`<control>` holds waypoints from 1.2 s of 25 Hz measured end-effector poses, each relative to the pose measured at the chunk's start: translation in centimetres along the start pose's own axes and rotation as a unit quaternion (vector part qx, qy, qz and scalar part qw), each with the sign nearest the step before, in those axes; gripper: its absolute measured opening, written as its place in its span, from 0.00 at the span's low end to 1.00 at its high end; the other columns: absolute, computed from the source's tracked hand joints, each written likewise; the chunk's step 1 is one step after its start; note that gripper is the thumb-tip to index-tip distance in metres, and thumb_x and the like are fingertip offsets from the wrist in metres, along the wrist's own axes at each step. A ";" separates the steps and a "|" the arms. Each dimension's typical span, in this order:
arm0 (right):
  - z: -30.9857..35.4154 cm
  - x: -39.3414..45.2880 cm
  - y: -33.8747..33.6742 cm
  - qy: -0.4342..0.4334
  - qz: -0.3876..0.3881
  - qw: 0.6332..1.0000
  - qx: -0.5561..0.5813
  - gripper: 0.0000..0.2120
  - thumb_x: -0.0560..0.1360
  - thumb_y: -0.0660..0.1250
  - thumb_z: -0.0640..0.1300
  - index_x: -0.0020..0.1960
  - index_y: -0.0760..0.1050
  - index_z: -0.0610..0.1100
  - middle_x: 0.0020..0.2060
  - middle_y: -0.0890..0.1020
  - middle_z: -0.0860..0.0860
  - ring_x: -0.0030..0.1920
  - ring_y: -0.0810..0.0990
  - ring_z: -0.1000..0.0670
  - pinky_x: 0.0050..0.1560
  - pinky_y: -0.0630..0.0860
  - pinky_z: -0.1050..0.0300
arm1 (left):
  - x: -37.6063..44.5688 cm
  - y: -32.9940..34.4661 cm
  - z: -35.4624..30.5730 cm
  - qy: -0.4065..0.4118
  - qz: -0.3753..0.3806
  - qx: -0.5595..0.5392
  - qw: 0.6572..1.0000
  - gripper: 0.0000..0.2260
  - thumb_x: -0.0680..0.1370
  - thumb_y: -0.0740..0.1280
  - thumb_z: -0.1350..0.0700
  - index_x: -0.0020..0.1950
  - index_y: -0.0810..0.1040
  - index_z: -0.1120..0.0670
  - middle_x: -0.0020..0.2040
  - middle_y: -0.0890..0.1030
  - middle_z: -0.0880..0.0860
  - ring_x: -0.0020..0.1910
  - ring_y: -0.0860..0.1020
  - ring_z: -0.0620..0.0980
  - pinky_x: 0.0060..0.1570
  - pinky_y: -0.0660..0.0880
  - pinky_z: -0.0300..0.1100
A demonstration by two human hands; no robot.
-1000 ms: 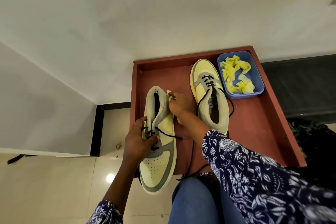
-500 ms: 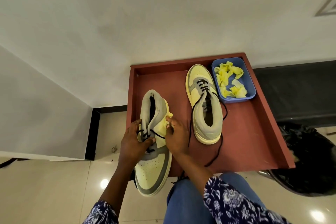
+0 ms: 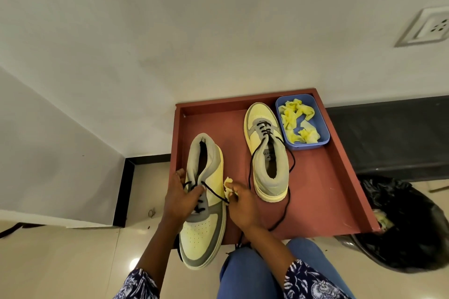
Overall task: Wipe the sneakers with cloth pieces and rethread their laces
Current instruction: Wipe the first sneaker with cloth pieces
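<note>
Two yellow-and-grey sneakers sit on a red-brown tray table [image 3: 323, 189]. The near sneaker [image 3: 206, 206] points its toe toward me and overhangs the front edge. My left hand [image 3: 181, 198] grips it across the laced tongue. My right hand [image 3: 241, 204] pinches a small yellow cloth piece [image 3: 228, 184] against the sneaker's right side, beside a loose black lace end. The far sneaker [image 3: 267, 153] stands toe away, its black lace [image 3: 285, 204] trailing loose down the tray.
A blue tub [image 3: 320, 133] with several yellow cloth pieces stands at the tray's back right. A bin lined with a black bag [image 3: 408, 225] stands at the right. White wall behind, a wall socket [image 3: 427, 29] upper right, my knees in jeans below.
My right hand with the cloth has slid from the sneaker's heel collar down along its right side toward the middle. The view has tilted upward. My left hand keeps its grip.
</note>
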State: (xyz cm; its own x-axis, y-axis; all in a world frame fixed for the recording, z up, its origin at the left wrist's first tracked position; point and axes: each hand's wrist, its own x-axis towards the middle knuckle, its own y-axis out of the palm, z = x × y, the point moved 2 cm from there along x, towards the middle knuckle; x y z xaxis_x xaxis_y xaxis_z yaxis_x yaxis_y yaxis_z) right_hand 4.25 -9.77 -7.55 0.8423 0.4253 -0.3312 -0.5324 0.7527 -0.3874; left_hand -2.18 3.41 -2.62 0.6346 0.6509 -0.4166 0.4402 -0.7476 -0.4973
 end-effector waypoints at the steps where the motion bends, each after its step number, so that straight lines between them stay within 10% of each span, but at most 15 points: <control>1: 0.3 0.0 -0.2 -0.004 -0.011 1.000 -0.004 0.18 0.76 0.57 0.30 0.62 0.75 0.40 0.61 0.77 0.45 0.62 0.75 0.47 0.58 0.65 0.69 | -0.2 0.1 -0.4 -0.008 -0.011 -0.013 1.000 0.25 0.74 0.69 0.54 0.67 0.61 0.53 0.56 0.73 0.51 0.51 0.75 0.51 0.52 0.74 0.45; 7: 2.5 -0.2 -2.5 -0.039 -0.047 0.998 0.004 0.18 0.75 0.57 0.30 0.61 0.76 0.40 0.60 0.79 0.47 0.60 0.76 0.49 0.57 0.66 0.71 | -1.2 1.2 -2.9 -0.058 -0.056 -0.056 0.995 0.15 0.77 0.62 0.46 0.35 0.67 0.53 0.20 0.74 0.45 0.22 0.75 0.37 0.20 0.68 0.26; 11: 2.7 -0.3 -3.3 -0.039 -0.051 0.998 0.001 0.18 0.76 0.58 0.31 0.62 0.76 0.41 0.58 0.79 0.45 0.59 0.77 0.49 0.58 0.69 0.67 | 0.3 0.8 -3.0 -0.082 -0.082 0.008 0.993 0.18 0.77 0.61 0.43 0.50 0.75 0.58 0.41 0.77 0.53 0.41 0.77 0.51 0.43 0.72 0.43; 17: 2.6 -0.7 -3.4 -0.035 -0.053 0.998 0.010 0.17 0.75 0.59 0.31 0.61 0.76 0.42 0.56 0.80 0.44 0.56 0.78 0.48 0.58 0.72 0.61 | 0.2 0.5 -2.6 -0.016 -0.058 0.062 0.996 0.10 0.79 0.60 0.53 0.48 0.77 0.57 0.35 0.77 0.55 0.31 0.74 0.46 0.29 0.66 0.35; 30: 4.1 3.3 -2.9 -0.048 0.001 0.998 -0.028 0.21 0.76 0.56 0.34 0.67 0.70 0.44 0.64 0.75 0.46 0.64 0.73 0.47 0.65 0.67 0.58 | -2.0 0.5 -1.1 0.008 -0.003 0.059 0.998 0.07 0.78 0.63 0.52 0.41 0.76 0.47 0.38 0.81 0.61 0.35 0.78 0.52 0.34 0.70 0.38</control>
State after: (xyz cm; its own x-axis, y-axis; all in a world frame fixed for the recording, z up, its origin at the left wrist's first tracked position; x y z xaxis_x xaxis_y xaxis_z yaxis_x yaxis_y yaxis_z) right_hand 8.93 -8.48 -4.00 0.8441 0.4747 -0.2492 -0.5355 0.7235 -0.4357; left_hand -2.50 1.58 -1.25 0.6427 0.6529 -0.4009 0.3678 -0.7219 -0.5861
